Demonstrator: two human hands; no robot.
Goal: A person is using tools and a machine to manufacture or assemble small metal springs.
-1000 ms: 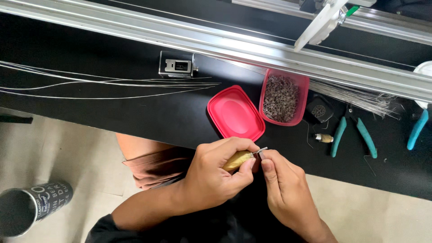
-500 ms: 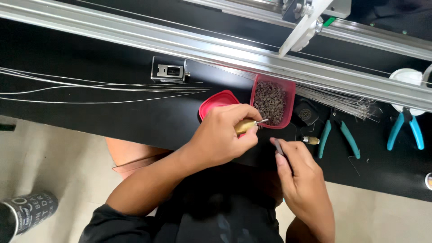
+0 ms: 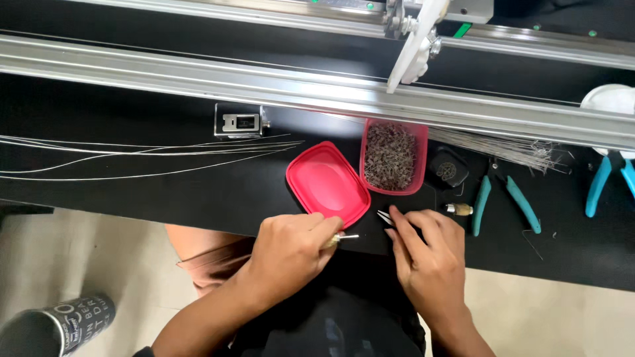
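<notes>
Black covers the workbench (image 3: 132,198) under both hands. Above them runs a long aluminium rail (image 3: 198,79). Just above the left hand (image 3: 288,254) lies a red lid (image 3: 327,184), empty; above the right hand (image 3: 430,258) stands the red tub (image 3: 393,157), full of small dark metal parts. The left hand is closed around a brass-tipped tool (image 3: 340,238). The right hand pinches thin tweezers (image 3: 384,217) at the bench edge.
</notes>
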